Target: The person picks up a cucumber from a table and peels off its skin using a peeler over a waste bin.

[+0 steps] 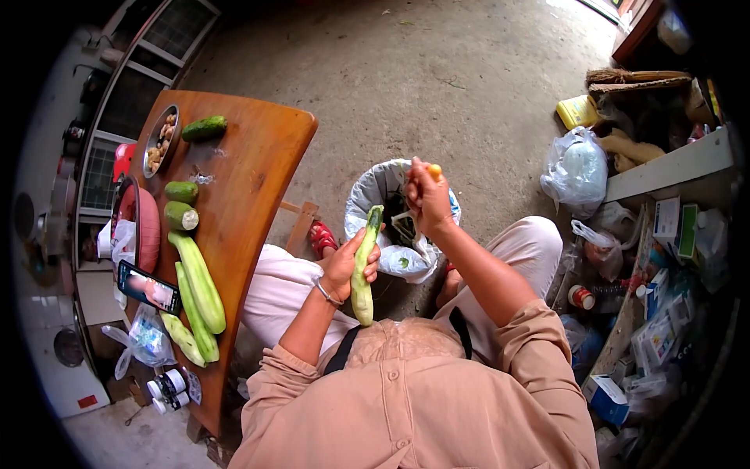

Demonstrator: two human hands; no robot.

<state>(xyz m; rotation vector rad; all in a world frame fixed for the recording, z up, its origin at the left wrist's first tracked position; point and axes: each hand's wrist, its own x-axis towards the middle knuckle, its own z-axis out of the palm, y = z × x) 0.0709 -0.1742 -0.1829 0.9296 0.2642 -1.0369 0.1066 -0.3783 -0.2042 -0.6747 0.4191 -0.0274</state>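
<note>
Wrapped round a long green vegetable (362,273) is my left hand (341,270); most of that vegetable is pale and peeled, with dark skin at its far tip. My right hand (426,195) is closed on a tool with a yellow-orange handle end (434,169); the rest of the tool is hidden. Both hands are over my lap, apart from each other. Beyond them stands a bin lined with a white bag (362,195), with dark green scraps (402,227) inside. Several peeled pale green vegetables (199,281) lie on the wooden table at the left.
The wooden table (266,144) also bears unpeeled green vegetables (205,129), a metal bowl (162,141), a pink basin (147,227) and a phone (148,287). Plastic bags (576,172), boxes and a yellow container (577,112) crowd the right side.
</note>
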